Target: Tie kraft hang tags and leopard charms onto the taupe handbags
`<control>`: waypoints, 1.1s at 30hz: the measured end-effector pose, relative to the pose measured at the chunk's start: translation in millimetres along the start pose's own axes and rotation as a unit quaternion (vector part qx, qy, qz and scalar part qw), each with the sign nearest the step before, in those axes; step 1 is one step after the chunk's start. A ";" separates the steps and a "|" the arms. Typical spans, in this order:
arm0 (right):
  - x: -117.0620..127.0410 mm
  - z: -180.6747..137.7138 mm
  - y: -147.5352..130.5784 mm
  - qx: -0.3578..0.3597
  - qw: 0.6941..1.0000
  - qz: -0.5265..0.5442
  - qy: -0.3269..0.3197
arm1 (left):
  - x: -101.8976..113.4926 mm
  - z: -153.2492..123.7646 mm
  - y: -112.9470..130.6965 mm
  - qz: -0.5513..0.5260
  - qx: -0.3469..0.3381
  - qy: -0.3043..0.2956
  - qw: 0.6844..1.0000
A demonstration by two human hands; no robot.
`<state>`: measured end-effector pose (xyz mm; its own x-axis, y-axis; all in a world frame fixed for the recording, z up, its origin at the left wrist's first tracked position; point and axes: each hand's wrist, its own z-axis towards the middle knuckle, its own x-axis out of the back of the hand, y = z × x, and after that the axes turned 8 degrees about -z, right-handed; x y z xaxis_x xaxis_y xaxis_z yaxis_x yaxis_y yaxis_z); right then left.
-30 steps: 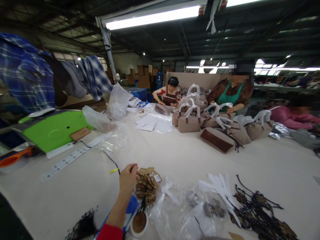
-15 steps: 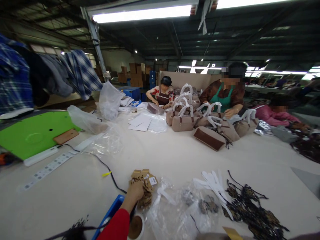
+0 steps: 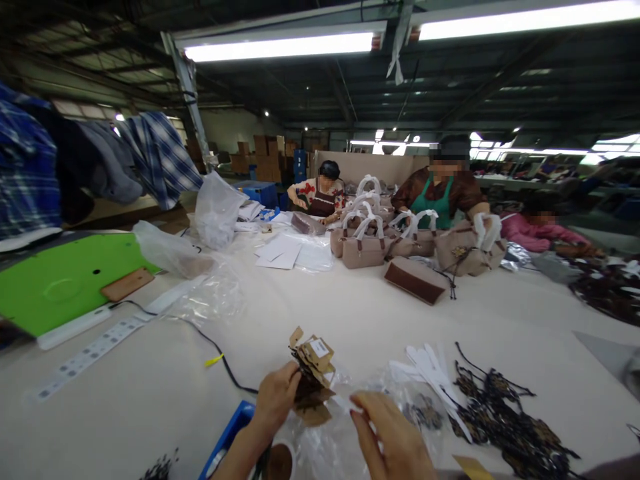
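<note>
A bunch of brown card hang tags (image 3: 316, 365) with dark strings and a white label on top is pinched in my left hand (image 3: 275, 400), above the front of the table. My right hand (image 3: 395, 437) is to the right of the bunch, apart from it, with thumb and fingers spread and nothing visible in them. Under and between the hands lies a clear plastic bag (image 3: 330, 453). Below my left wrist are a blue holder (image 3: 227, 437) and a round brown roll or cup (image 3: 280, 463), partly hidden.
White strips (image 3: 435, 377) and a heap of dark corded charms (image 3: 510, 413) lie at the right. Farther back stand beige handbags (image 3: 364, 250), where co-workers (image 3: 443, 193) sit. On the left are a power strip (image 3: 90, 357), a black cable (image 3: 225, 363) and a green board (image 3: 65, 280).
My left hand has lifted the hang tags and moved slightly right. My right hand has come into view at the lower right. A handbag at the back has been turned or moved.
</note>
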<state>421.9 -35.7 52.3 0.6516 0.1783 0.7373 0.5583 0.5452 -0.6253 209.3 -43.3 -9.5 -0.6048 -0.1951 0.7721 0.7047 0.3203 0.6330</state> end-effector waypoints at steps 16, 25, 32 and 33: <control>-49.9 45.8 31.3 -0.115 0.988 -0.042 -0.089 | -32.7 -33.8 8.0 -0.040 -0.129 0.008 0.991; -33.7 51.9 32.6 -0.117 0.971 -0.102 -0.183 | -35.3 -28.6 15.0 -0.003 -0.126 -0.021 0.992; -32.7 54.0 24.7 -0.067 0.963 -0.150 -0.212 | -28.6 -22.4 27.1 0.076 -0.091 -0.096 0.988; -32.9 56.2 24.8 -0.067 0.963 -0.153 -0.212 | -27.3 -20.8 27.4 0.077 -0.091 -0.097 0.988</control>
<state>385.4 18.0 26.9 0.1943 0.3602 0.9124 0.7709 0.5191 -0.3690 252.8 -48.4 -12.1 -0.5323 0.0299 0.8461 0.8384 0.1572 0.5219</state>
